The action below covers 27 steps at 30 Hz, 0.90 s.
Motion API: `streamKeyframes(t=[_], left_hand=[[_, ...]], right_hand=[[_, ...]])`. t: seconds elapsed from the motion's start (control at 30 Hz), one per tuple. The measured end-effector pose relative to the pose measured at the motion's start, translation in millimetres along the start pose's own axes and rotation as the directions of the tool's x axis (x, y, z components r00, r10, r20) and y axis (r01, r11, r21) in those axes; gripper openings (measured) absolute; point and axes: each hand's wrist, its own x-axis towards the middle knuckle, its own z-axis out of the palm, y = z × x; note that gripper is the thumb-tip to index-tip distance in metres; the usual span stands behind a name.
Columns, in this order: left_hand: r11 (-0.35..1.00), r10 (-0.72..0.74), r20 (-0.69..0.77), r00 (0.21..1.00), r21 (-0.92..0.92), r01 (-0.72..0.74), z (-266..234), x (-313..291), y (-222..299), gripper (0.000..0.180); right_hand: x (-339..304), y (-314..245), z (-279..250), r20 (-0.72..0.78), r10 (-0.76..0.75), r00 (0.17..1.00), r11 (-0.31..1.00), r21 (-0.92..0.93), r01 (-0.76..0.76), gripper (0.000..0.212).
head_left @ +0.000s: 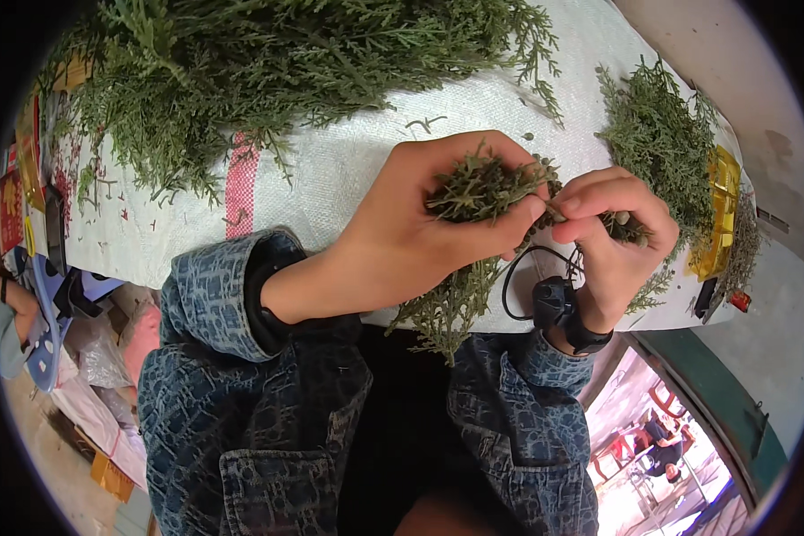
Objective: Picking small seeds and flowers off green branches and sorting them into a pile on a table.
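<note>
My left hand (402,219) is closed around a bunch of green evergreen sprigs (482,189), cut ends and leafy bits poking out above the thumb. More foliage (451,308) hangs below that hand, toward my lap. At the bunch's right side my right hand (623,234) pinches a thin sprig tip between thumb and forefinger, close to my left thumb. Small round greenish cones (623,219) show in the curled fingers of my right hand. A black strap with a small device (556,299) and a cable sits on my right wrist.
A white woven sheet (330,179) with a pink stripe covers the table. A large heap of evergreen branches (268,67) lies at the far left, a smaller pile (661,134) at right. Beside that stands a yellow plastic crate (716,214). Another person's arm (13,313) shows at the left edge.
</note>
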Motion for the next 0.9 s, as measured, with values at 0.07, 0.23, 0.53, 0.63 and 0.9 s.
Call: streamKeyframes(t=[0.07, 0.23, 0.53, 0.63, 0.9], left_hand=[[1.0, 0.002, -0.002, 1.0, -0.011, -0.002, 0.3, 0.1, -0.2, 0.012], [0.997, 0.057, -0.024, 0.998, 0.053, -0.055, -0.4, 0.3, -1.5, 0.012], [0.987, 0.143, -0.073, 0.987, 0.084, -0.136, 1.2, -1.3, -6.7, 0.015], [0.989, 0.113, -0.073, 0.991, 0.101, -0.105, -0.2, -1.6, -7.2, 0.016], [0.994, -0.038, -0.072, 0.997, -0.105, 0.03, -1.8, -0.4, -4.2, 0.015]], right_hand=[[-0.2, -1.1, 0.5, 0.001, 0.004, 1.0, 1.0, -0.024, -0.004, 0.014], [0.2, -0.9, 1.4, -0.008, -0.026, 1.0, 0.997, -0.071, 0.026, 0.014], [2.4, 1.4, 2.4, 0.027, -0.065, 0.997, 0.987, -0.147, 0.069, 0.012], [0.5, 0.3, 2.4, 0.023, -0.024, 0.999, 0.986, -0.167, 0.027, 0.012], [-1.9, 6.2, -1.8, 0.016, -0.002, 1.0, 0.989, -0.145, 0.005, 0.011]])
